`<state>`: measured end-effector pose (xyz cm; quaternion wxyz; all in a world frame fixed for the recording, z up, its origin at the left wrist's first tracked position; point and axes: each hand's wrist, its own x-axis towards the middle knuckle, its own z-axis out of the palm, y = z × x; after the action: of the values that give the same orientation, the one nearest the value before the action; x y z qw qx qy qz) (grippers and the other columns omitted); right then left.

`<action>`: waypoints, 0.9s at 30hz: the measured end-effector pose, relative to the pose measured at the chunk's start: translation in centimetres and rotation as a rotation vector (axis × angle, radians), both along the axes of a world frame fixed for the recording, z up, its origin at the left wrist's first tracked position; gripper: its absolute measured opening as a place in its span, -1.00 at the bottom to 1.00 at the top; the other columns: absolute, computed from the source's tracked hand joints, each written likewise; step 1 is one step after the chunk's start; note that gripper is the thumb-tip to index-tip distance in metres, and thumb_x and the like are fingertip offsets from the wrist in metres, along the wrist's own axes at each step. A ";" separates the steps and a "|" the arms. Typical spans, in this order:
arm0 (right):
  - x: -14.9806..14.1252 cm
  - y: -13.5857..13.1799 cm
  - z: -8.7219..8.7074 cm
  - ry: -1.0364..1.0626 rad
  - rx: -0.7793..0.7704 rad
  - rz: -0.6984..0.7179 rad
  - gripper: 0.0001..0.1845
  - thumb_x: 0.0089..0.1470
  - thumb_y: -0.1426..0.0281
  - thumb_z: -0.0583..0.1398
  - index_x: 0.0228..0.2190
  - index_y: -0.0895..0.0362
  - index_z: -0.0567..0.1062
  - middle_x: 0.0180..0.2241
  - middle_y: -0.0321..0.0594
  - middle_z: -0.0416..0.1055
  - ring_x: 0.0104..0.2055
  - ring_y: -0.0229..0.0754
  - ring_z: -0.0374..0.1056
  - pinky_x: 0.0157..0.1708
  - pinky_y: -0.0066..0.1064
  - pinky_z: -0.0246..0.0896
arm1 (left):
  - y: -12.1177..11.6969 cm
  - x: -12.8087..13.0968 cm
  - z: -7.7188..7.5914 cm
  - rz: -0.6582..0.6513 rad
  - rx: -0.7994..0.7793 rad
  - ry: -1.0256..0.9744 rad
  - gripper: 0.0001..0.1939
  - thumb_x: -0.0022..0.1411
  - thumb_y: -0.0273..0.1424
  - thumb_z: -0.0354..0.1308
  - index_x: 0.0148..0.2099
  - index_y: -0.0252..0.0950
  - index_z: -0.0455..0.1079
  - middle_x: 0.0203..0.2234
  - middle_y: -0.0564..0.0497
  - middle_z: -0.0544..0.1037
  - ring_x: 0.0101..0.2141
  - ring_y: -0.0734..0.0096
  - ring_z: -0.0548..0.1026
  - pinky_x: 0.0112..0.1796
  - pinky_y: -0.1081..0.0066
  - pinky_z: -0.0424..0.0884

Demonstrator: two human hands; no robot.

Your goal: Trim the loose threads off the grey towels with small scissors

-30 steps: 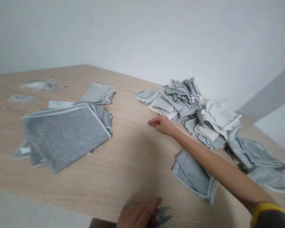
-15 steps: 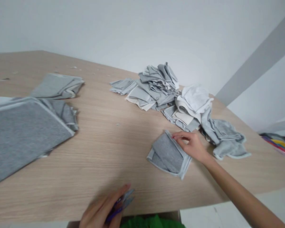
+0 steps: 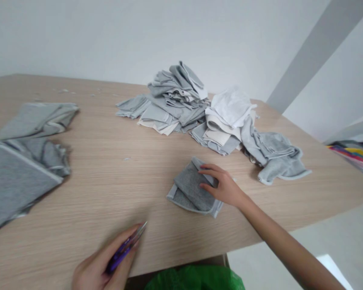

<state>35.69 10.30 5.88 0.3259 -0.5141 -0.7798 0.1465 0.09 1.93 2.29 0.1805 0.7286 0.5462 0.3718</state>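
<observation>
My right hand [image 3: 222, 184] lies on a small folded grey cloth [image 3: 190, 189] on the wooden table [image 3: 124, 181], fingers curled over its right edge. At the near table edge my left hand [image 3: 104, 264] is closed around a small pair of purple-handled snips [image 3: 125, 246], blades pointing up and right. Behind the small cloth sits a loose heap of grey and white cloths [image 3: 199, 108].
A large folded grey cloth and more grey pieces [image 3: 21, 157] lie at the left. A crumpled grey cloth [image 3: 278, 157] sits right of the heap. Green plastic [image 3: 193, 280] shows below the table edge. Coloured items [image 3: 355, 155] lie off the table at the right.
My right hand has drawn back from the middle of the table onto the small grey cloth and pulled it nearer. The view has swung right. My left hand still holds the snips.
</observation>
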 end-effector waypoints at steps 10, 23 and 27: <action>-0.2 -0.8 -0.8 -0.035 0.025 0.027 -0.59 0.13 0.40 0.28 0.04 0.09 0.53 0.17 -0.02 0.39 0.20 0.04 0.34 0.20 -0.04 0.27 | 4.8 4.3 4.4 0.046 -0.025 0.036 -0.70 0.16 -0.13 0.25 -0.11 -0.12 0.59 -0.32 0.11 0.71 -0.39 0.35 0.67 -0.39 0.56 0.54; -0.1 -0.6 -0.9 -0.021 0.023 0.035 -0.59 0.11 0.41 0.29 0.02 0.08 0.54 0.17 0.00 0.38 0.21 0.08 0.33 0.20 0.02 0.26 | 9.1 8.0 4.6 -0.210 -0.288 0.251 -0.73 0.22 -0.22 0.19 -0.06 -0.07 0.58 -0.27 0.06 0.71 -0.29 0.23 0.65 -0.33 0.40 0.43; 0.1 -0.6 -0.9 -0.026 0.017 0.052 -0.59 0.12 0.40 0.29 0.03 0.09 0.53 0.18 0.00 0.37 0.21 0.08 0.32 0.21 0.00 0.25 | 9.4 8.1 4.1 -0.195 -0.285 0.294 -0.73 0.23 -0.22 0.17 -0.07 -0.10 0.59 -0.34 0.04 0.69 -0.39 0.26 0.61 -0.38 0.40 0.35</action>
<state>35.77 9.75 4.93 0.3161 -0.4928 -0.7982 0.1415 8.21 11.34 6.43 0.2354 0.7914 0.5406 0.1615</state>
